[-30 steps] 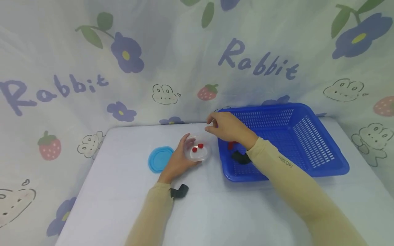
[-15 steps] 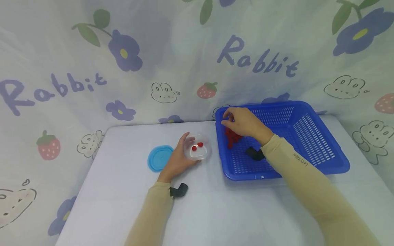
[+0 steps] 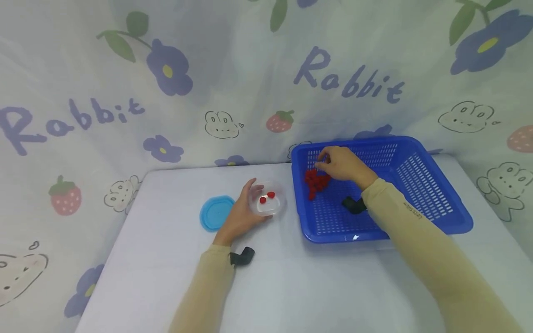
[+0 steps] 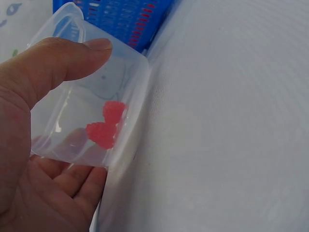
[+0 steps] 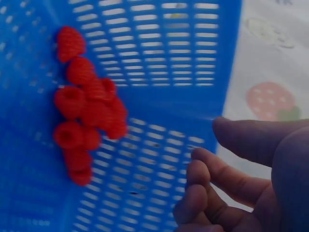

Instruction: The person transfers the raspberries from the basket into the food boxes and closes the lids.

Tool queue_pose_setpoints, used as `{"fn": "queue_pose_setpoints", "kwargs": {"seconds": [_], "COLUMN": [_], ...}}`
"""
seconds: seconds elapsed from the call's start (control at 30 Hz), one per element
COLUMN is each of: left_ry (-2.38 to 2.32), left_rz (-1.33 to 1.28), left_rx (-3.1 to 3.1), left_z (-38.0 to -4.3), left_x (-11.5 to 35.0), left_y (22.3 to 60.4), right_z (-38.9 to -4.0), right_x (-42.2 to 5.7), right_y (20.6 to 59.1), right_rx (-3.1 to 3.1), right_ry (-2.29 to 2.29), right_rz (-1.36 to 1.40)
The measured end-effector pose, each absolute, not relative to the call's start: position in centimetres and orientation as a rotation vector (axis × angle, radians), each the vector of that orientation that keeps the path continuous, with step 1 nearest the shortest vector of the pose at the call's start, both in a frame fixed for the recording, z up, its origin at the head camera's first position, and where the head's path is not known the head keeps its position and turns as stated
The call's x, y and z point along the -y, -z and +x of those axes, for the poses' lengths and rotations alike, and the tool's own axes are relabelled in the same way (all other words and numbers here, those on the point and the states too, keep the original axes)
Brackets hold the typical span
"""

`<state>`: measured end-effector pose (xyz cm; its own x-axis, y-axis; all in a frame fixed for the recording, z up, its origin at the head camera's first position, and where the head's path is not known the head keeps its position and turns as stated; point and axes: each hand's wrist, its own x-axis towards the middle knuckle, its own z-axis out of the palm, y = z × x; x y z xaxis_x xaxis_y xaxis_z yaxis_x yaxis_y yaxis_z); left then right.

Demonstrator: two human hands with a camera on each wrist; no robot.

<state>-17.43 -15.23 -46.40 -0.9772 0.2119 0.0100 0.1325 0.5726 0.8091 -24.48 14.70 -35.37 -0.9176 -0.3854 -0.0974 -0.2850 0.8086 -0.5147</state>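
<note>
Left hand (image 3: 241,217) is clasping the tub (image 4: 72,106), likely for steadiness; right hand (image 3: 344,164) (grip empty) is hovering over the basket (image 3: 435,192).

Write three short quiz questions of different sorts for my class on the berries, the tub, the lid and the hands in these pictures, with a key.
1. Count: How many red berries are inside the clear tub?
2. True or false: The light-blue lid lies on the white table, off the tub.
3. Choose: What does the left hand grip?
A) the light-blue lid
B) the clear tub
C) the blue basket

Key: 1. Two. 2. True. 3. B.
</note>
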Motion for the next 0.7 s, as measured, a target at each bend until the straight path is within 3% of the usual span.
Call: {"fn": "queue_pose_setpoints", "kwargs": {"seconds": [0.7], "left_ry": [-1.394], "left_rz": [0.302], "left_rx": [-2.705], "left_z": [-17.4], "left_x": [15.3], "left_y": [46.5], "right_z": [-25.4], "right_x": [-14.6], "right_y": [37.9], "right_rx": [-2.712], "right_ry": [0.721], "right_rz": [-0.52]}}
